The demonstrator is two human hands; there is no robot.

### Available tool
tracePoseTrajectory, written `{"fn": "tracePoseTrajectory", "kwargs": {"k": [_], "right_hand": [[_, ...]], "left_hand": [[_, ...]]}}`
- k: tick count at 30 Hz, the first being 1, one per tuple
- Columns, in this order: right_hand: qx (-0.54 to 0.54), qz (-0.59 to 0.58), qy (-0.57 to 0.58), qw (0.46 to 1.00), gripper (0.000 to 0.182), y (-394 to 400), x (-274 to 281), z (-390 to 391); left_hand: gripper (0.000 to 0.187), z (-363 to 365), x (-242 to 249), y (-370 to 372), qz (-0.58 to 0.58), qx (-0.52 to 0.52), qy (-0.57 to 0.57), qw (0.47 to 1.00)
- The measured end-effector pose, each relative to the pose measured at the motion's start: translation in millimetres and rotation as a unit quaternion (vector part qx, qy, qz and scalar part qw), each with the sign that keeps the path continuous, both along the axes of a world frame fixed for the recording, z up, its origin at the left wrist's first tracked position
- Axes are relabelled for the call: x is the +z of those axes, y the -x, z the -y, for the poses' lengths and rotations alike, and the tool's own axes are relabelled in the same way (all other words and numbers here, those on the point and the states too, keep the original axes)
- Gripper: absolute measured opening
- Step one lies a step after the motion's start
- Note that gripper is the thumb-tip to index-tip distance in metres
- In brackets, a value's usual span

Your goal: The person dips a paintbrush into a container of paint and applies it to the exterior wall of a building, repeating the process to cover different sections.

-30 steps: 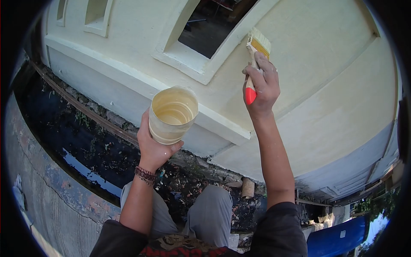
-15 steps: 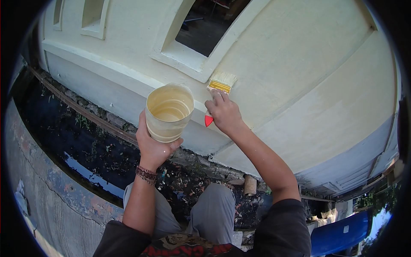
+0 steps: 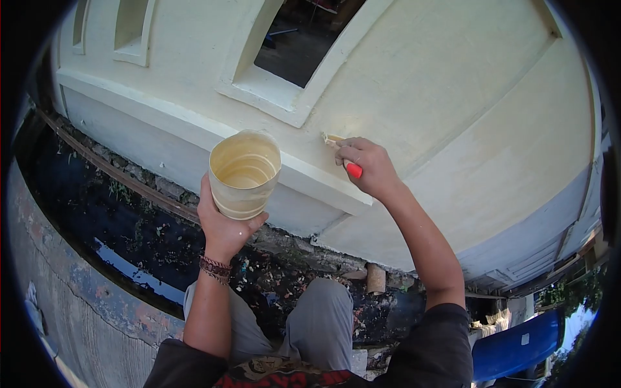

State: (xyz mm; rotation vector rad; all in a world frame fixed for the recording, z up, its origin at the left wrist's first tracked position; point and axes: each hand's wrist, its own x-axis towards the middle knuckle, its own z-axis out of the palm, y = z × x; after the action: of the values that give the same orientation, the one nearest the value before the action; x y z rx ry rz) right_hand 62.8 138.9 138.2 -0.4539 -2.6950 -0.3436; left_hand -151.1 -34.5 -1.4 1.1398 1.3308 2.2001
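Note:
My left hand (image 3: 223,226) is wrapped round the lower part of a cream plastic container (image 3: 244,174), whose open top faces up and shows a ribbed, paint-coated inside. My right hand (image 3: 369,165) grips a paintbrush (image 3: 353,169) with a red handle end. The brush is turned edge-on, its bristles at the pale yellow wall (image 3: 440,84), just right of and below the window frame's lower corner (image 3: 297,119). Fingers hide part of the brush handle.
Below the wall's ledge (image 3: 155,116) runs a dark drainage ditch (image 3: 129,213) with debris and a long pipe (image 3: 129,174). A concrete edge (image 3: 77,284) lies at left. A short pipe stub (image 3: 376,279) and a blue barrel (image 3: 517,346) are at lower right.
My right hand has moved right, and the brush has turned from flat to edge-on against the wall. My left hand and the container have shifted slightly left in view.

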Motion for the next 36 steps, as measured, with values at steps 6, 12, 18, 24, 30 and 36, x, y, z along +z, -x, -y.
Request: {"fn": "tracePoseTrajectory", "kwargs": {"k": [6, 12, 18, 24, 30, 36], "right_hand": [[0.011, -0.244, -0.253, 0.936, 0.02, 2, 150, 3], [-0.009, 0.163, -0.201, 0.966, 0.007, -3, -3, 6], [-0.046, -0.151, 0.088, 0.984, 0.02, 2, 154, -13], [-0.042, -0.118, -0.402, 0.907, 0.015, 8, 161, 0], [-0.019, 0.141, -0.014, 0.99, 0.011, 8, 122, 21], [-0.023, -0.205, 0.081, 0.975, 0.008, -3, 347, -12]], "left_hand": [[0.091, -3, 1, -5, -0.008, -0.001, 0.015, 1.0], [0.094, -6, 1, -8, -0.017, -0.002, 0.008, 1.0], [0.098, -11, -2, -13, 0.001, -0.018, 0.027, 0.999], [0.099, -15, -5, -12, 0.008, -0.034, 0.017, 0.999], [0.1, -17, -7, -13, 0.006, -0.028, 0.028, 0.999], [0.1, -15, -7, -15, 0.008, -0.027, 0.038, 0.999]]}}
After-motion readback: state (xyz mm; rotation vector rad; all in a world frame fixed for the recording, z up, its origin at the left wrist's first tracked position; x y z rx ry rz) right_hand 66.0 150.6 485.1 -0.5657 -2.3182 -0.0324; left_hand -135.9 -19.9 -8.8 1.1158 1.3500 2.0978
